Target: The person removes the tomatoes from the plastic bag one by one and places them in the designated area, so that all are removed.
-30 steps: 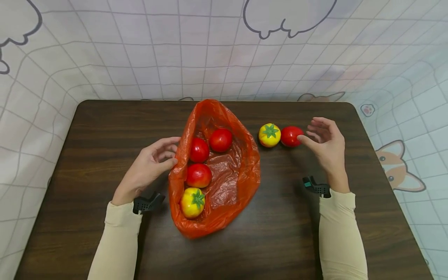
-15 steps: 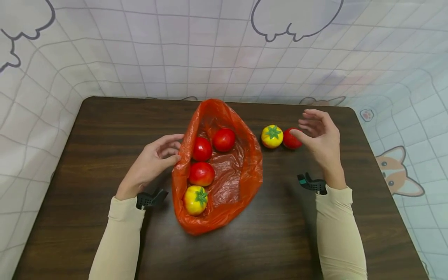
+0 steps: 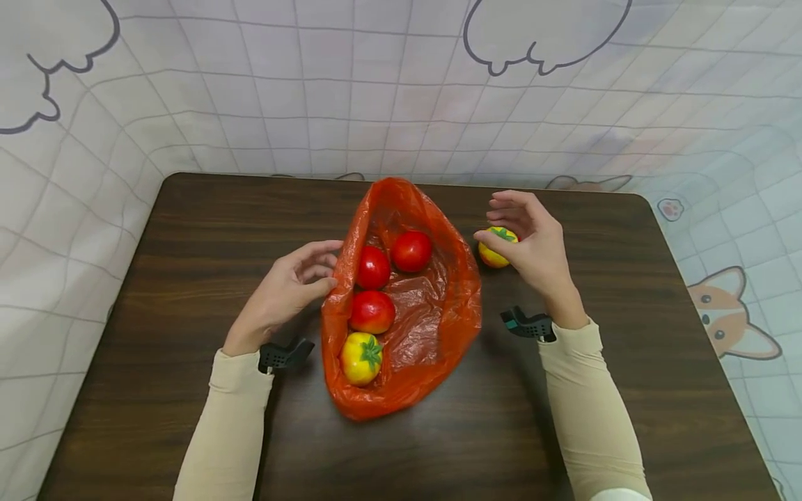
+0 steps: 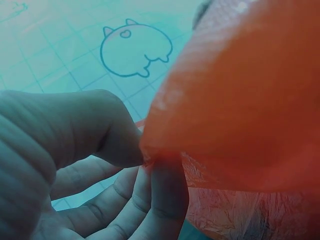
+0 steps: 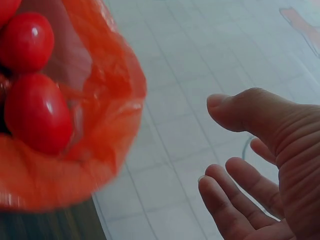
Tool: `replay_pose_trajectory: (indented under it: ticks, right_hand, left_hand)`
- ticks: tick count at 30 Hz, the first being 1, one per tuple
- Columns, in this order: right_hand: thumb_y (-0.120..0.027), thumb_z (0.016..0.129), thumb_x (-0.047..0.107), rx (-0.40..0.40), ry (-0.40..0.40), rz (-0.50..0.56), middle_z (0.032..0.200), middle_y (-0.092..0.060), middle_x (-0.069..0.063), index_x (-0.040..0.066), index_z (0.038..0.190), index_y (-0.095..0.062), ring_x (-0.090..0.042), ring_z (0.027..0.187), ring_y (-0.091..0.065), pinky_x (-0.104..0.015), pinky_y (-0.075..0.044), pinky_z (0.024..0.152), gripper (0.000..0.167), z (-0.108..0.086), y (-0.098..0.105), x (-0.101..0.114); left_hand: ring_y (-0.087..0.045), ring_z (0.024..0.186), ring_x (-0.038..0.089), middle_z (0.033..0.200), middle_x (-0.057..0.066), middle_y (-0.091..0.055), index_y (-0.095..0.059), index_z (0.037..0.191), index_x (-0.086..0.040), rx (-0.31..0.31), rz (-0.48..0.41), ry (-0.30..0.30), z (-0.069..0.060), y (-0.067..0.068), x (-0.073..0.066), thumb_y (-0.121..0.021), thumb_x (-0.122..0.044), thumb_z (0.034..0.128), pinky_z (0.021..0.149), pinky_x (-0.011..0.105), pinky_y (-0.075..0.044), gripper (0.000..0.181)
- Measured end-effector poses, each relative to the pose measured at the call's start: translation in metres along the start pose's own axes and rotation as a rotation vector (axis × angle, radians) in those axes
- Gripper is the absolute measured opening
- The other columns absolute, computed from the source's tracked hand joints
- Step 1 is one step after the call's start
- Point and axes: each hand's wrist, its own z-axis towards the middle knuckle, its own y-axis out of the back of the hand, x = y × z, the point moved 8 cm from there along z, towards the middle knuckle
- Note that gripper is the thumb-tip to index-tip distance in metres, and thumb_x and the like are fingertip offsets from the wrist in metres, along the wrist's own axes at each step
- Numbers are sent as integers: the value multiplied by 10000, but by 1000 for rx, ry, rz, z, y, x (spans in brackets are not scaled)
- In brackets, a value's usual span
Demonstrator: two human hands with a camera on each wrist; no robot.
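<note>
My left hand (image 3: 282,296) pinches the left rim of an orange-red plastic bag (image 3: 464,296) between thumb and forefinger, as the left wrist view shows. The bag gapes upward. Inside lie a yellow tomato-like fruit (image 3: 360,359) with a green leafy top and shiny red round fruits (image 3: 411,251). Right of the bag, my right hand (image 3: 535,254) hovers with its thumb and fingers apart, partly covering a second yellow fruit (image 3: 491,257) on the table. In the right wrist view nothing lies between the right hand's fingers (image 5: 245,107). The loose red fruit is hidden in the head view.
A dark wooden table (image 3: 207,229) carries everything. Behind it hangs a pale grid-patterned cloth wall (image 3: 376,90) with cartoon drawings, which also runs along both sides. Black wrist mounts (image 3: 285,355) sit on both wrists.
My right hand has moved left from beside the loose red fruit to over the yellow one. The left hand stays at the bag rim. The head view has shifted slightly.
</note>
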Motion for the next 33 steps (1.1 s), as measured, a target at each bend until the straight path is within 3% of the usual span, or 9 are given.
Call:
replay_pose_trajectory:
  ticks: [6,15,24,33]
  right_hand:
    - [-841,816,2,63,-5,16,1201,-672,17,13,1322,-609,-241,1094,-695,-186,-568,984,557,7,-26,0]
    - [-863,790,-1,176,28,-3,1234,-679,-196,21,1324,-614,-332,1086,-693,-211,-580,978,590,13,-68,-7]
    - [-863,826,101,302,-41,-111,1319,-647,-139,61,1360,-605,-288,1164,-686,-414,-569,1051,595,16,-97,-22]
    - [-868,826,125,353,-85,-189,1354,-636,-108,78,1377,-600,-273,1247,-655,-452,-541,1099,614,17,-107,-43]
  left_hand:
    - [-663,1121,183,1294,121,-592,-503,1498,-180,-3,0,-6,2,-2,1,-668,-99,958,933,197,-574,570]
    - [-662,1120,214,1293,116,-597,-507,1492,-186,9,-26,-9,3,-5,1,-668,-84,946,923,224,-591,578]
    - [-660,1131,223,1289,116,-595,-511,1491,-187,2,-39,-5,1,-3,1,-677,-81,942,928,224,-589,582]
    - [-662,1127,235,1292,117,-606,-517,1491,-184,6,-32,-17,2,-3,2,-691,-89,944,921,228,-594,582]
